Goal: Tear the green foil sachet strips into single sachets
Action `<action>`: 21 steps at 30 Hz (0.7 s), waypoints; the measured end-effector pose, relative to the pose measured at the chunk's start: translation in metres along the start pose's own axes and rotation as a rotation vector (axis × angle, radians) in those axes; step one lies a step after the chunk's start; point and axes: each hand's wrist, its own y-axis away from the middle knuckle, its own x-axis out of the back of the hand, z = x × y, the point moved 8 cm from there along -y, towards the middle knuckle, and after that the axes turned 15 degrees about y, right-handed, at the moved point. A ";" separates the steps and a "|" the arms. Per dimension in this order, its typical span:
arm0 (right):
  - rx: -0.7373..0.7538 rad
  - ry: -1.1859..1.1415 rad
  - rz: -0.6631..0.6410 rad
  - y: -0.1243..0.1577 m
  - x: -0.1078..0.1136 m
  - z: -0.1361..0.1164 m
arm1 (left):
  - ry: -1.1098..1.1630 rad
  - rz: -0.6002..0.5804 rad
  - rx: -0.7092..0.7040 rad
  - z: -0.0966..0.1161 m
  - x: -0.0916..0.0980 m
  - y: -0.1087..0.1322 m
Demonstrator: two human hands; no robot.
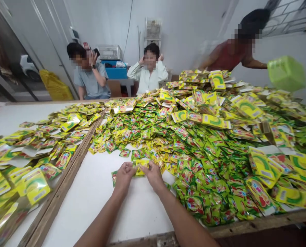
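Both hands meet over the white tabletop (98, 202), at the near edge of the heap. Between them is a small yellow packet (142, 171); whether it is a carton or a sachet I cannot tell. My left hand (124, 174) pinches its left end, fingers closed. My right hand (154, 174) grips the other end, with the thumb lying across its face. A green sachet (114, 177) lies partly hidden beside my left hand. Just beyond my fingers are more loose green sachets (124, 153) and yellow ones.
A large heap of green sachets (201, 171) spreads ahead and right, topped with yellow cartons (216, 120). Left of a wooden divider (65, 181) lie more cartons (36, 185). Two people sit at the far side; another person at right holds a green basket (286, 73).
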 end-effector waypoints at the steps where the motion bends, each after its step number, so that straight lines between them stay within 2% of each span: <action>1: 0.002 -0.032 -0.001 0.000 0.000 -0.001 | 0.042 0.005 0.004 0.001 -0.002 0.000; 4: -0.048 -0.221 -0.074 0.001 -0.002 -0.003 | 0.122 -0.001 0.001 0.006 -0.010 -0.002; 6: -0.068 -0.317 -0.104 0.001 0.000 -0.007 | 0.115 -0.044 0.006 0.010 -0.020 -0.006; 9: -0.015 -0.342 -0.024 -0.001 0.017 -0.014 | -0.001 -0.176 0.034 0.022 -0.043 -0.016; 11: 0.006 -0.303 0.074 -0.002 0.030 -0.015 | -0.157 -0.250 0.000 0.042 -0.064 -0.028; 13: 0.003 -0.234 0.159 -0.004 0.039 -0.014 | -0.370 -0.262 -0.141 0.074 -0.091 -0.043; 14: 0.000 -0.197 0.180 -0.004 0.040 -0.014 | -0.487 -0.240 -0.256 0.094 -0.108 -0.050; 16: -0.005 -0.132 0.173 -0.004 0.036 -0.015 | -0.749 -0.192 -0.481 0.130 -0.149 -0.060; 17: -0.008 -0.102 0.158 -0.004 0.033 -0.016 | -0.859 -0.181 -0.556 0.141 -0.172 -0.065; 19: -0.020 -0.050 0.126 -0.002 0.027 -0.017 | -1.001 -0.165 -0.642 0.152 -0.214 -0.075; 21: -0.028 -0.024 0.106 0.000 0.023 -0.017 | -1.081 -0.160 -0.671 0.151 -0.247 -0.088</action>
